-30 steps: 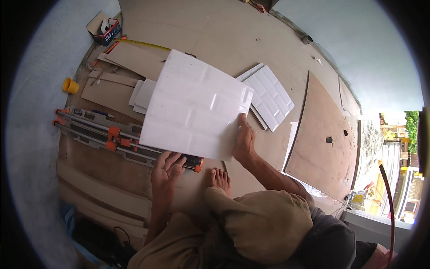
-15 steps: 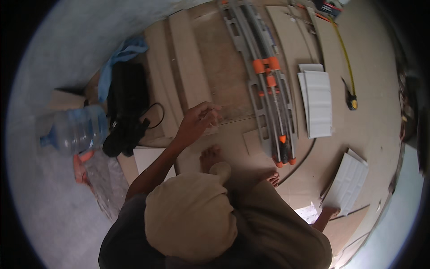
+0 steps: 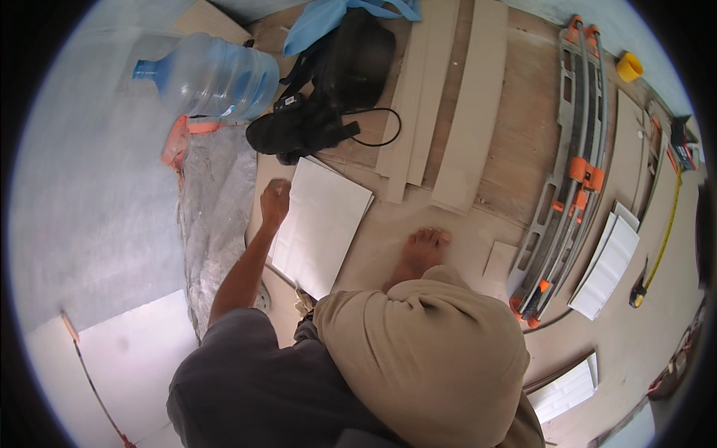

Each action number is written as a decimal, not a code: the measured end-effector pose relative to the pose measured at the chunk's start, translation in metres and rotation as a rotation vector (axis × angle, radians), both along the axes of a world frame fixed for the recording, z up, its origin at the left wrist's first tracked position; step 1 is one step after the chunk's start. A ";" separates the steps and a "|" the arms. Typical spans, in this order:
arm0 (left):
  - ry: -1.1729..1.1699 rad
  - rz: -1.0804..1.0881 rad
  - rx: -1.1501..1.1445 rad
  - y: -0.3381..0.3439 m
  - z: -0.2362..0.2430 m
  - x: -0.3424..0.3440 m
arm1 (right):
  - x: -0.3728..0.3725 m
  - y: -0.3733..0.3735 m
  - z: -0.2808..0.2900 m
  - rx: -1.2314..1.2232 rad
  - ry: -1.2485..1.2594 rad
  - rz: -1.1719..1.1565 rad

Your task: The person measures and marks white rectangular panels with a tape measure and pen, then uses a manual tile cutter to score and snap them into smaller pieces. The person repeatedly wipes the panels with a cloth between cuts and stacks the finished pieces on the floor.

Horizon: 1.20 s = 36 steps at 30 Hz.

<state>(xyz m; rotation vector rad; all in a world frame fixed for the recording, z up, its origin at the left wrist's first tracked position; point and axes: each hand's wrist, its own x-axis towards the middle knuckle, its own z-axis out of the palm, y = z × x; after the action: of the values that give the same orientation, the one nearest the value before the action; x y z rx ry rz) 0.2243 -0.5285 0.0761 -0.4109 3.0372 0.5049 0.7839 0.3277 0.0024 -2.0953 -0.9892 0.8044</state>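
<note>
At the left edge of a stack of white tiles is my left hand, its fingers curled closed against the tile's side. The top tile lies slightly askew over another sheet, whose edge shows at the upper right. My right hand is out of sight, hidden by my clothed leg or beyond the view. Low on the right, part of another white tile shows beside my knee, tilted. My bare foot rests on the floor to the right of the stack.
A tile cutter with orange parts stretches along the right. Beyond it lie more white tiles, a tape measure and a yellow cup. Long tan strips, a black bag and a water jug are at the far side.
The view has swung left, so everything appears shifted right. My left hand has come from midair down to the white tiles' left edge. My right hand has left the view.
</note>
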 end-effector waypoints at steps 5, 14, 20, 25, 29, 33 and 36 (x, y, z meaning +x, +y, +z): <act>-0.099 0.088 -0.231 -0.065 -0.043 0.081 | -0.014 0.013 0.009 0.011 -0.032 0.027; -0.122 0.643 -0.124 -0.056 -0.065 0.157 | -0.043 0.024 0.058 0.155 -0.099 0.103; -0.187 0.892 -0.123 -0.035 -0.062 0.219 | -0.240 -0.050 0.143 0.142 0.023 1.011; -0.334 1.062 0.177 -0.039 -0.080 0.226 | -0.462 -0.219 0.243 -0.317 -0.057 2.110; -0.020 1.107 0.182 -0.087 -0.124 0.296 | -0.558 -0.314 0.218 -0.384 -0.069 2.684; -0.117 1.279 0.446 -0.043 -0.096 0.257 | -0.599 -0.423 0.137 -0.359 -0.171 2.840; -0.115 1.315 0.512 -0.054 -0.080 0.260 | -0.586 -0.499 0.074 -0.175 -0.104 2.843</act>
<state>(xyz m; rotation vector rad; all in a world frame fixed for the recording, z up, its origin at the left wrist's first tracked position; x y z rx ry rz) 0.4848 -0.5826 -0.0044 -2.1878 1.9616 1.1236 0.1980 -0.1717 0.0763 0.9044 -3.3661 1.4868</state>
